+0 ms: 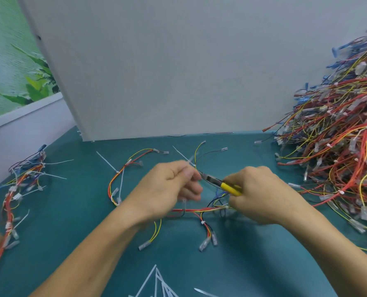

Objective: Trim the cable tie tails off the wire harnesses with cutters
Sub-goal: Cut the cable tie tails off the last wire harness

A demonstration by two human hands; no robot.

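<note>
Between both hands (174,187), yellow-handled cutters (223,185), harness (201,210) just beneath

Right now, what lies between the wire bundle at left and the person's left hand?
In the head view: one loose harness with a long white tie tail, lying on the teal mat between that bundle and the left hand.

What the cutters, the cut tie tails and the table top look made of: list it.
Cutter handles: glossy yellow, likely plastic or rubber sleeves; the nose is dark grey, probably steel. Tie tails: translucent white, thin flat strips, likely nylon. Table top: matte teal, even sheet, perhaps a rubber mat.
</note>
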